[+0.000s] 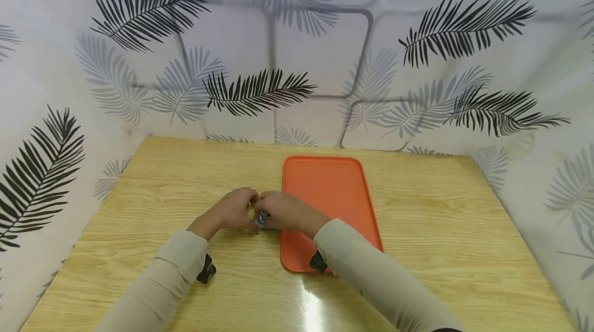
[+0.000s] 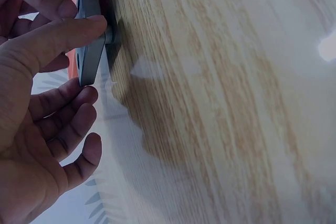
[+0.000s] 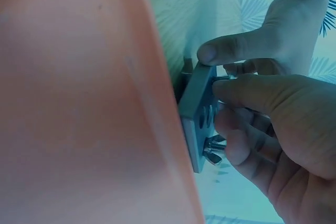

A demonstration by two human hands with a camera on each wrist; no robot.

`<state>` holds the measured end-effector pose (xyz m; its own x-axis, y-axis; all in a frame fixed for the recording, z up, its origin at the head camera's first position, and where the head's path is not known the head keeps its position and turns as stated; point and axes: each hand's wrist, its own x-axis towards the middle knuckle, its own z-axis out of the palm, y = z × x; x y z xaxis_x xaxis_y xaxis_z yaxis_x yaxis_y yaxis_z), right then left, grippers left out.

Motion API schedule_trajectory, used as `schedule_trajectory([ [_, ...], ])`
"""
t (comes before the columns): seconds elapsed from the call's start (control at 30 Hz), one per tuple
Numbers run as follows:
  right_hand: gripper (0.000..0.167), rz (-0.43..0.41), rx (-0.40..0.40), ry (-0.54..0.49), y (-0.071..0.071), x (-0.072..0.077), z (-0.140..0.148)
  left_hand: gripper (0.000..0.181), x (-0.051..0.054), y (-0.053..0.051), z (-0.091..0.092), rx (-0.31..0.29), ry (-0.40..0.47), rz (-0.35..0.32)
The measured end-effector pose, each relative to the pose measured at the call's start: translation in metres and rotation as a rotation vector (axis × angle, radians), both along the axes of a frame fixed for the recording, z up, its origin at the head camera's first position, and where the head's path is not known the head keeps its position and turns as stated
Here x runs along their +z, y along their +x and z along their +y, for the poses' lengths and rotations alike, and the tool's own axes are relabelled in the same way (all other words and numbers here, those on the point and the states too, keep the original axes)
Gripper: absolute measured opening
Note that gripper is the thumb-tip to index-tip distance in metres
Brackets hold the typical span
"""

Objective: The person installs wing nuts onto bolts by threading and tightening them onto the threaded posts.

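A grey metal plate with holes stands on edge beside the tray; in the head view the hands largely cover it. My left hand holds this plate, its thumb against one side and a fingertip at the edge. My right hand is at the plate's other face, its thumb and finger pinching a small metal fastener at one end. A silver wing nut shows on the same face, close to the right hand's curled fingers. A short peg or bolt end sticks out on the opposite side.
An orange-red tray lies on the wood-grain table, under my right forearm and right beside the plate. A leaf-patterned cloth hangs behind the table and at its sides. Dark wrist cameras hang below the sleeves.
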<state>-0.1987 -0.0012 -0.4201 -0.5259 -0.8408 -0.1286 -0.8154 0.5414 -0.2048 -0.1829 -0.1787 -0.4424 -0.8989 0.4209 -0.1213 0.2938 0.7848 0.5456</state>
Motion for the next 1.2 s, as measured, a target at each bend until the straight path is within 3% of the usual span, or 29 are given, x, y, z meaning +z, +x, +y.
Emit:
schedule_trajectory([
  [0.13,0.006,0.013,-0.048,-0.006,0.001,-0.003,0.0,0.052,-0.001,0.0,0.0,0.004,-0.001,0.006],
  [0.33,0.016,0.011,-0.095,-0.024,0.004,-0.001,0.001,0.052,-0.001,0.0,0.001,0.006,0.01,0.0],
  [0.57,0.014,-0.053,-0.149,-0.047,0.003,0.008,0.005,0.05,0.0,-0.001,0.0,0.007,0.004,0.004],
  [0.67,0.027,-0.055,-0.123,-0.04,0.001,0.007,0.004,0.049,-0.001,-0.001,0.0,0.004,0.001,0.008],
  [0.83,0.016,-0.039,-0.051,-0.029,0.001,0.001,-0.001,0.049,-0.004,-0.001,0.0,-0.001,0.004,0.014],
  [1.0,0.006,-0.006,-0.086,-0.028,0.003,-0.002,-0.002,0.049,-0.004,-0.001,0.001,-0.002,0.006,0.017],
  [1.2,0.036,0.021,-0.13,-0.031,0.006,-0.004,-0.002,0.052,-0.002,-0.002,0.001,-0.001,-0.006,0.012],
])
